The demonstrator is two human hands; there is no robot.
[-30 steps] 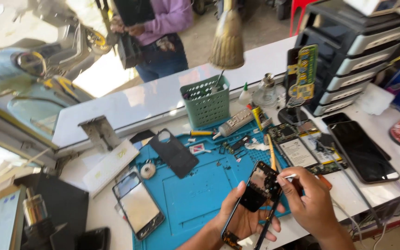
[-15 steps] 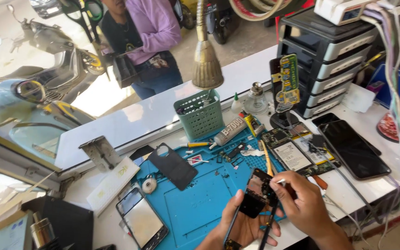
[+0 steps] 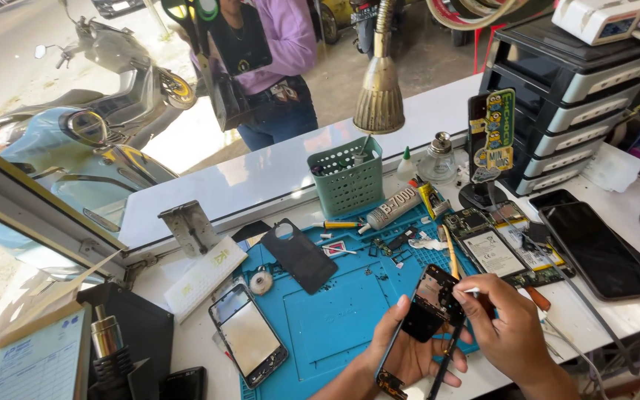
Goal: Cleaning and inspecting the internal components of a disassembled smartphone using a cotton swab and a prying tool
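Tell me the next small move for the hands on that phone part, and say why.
Probably keep the left hand steady and ease the right hand's thin tool tip into the dark phone part. The left hand cradles the part above the blue mat, tilted toward the camera, and the right hand's fingertips pinch the tool right at its upper edge, so contact looks close.

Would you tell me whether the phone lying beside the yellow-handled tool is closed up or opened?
Opened: the phone lies back-cover off, its circuit board and pale battery exposed, right of the yellow-handled tool.
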